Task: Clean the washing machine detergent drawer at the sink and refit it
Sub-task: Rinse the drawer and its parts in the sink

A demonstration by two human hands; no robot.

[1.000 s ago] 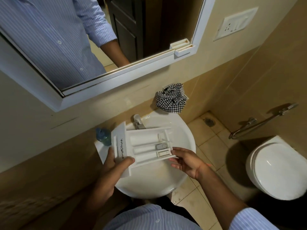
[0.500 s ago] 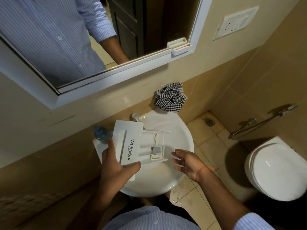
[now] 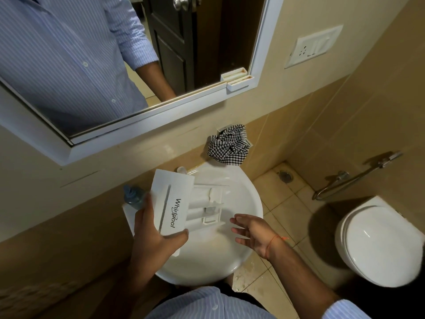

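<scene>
With the left hand (image 3: 156, 236) gripping the white plastic detergent drawer (image 3: 184, 203) by its front panel over the round white ceramic sink (image 3: 207, 261), compartments tipped toward three o'clock, the empty, spread-fingered right hand (image 3: 250, 229) should steady its far end before rinsing.

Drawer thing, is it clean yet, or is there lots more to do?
Already done: the detergent drawer is out and over the sink. In hand: the left hand holds it tilted; the right hand is open beside it. I can't tell if it's clean. Left: refitting it.
</scene>
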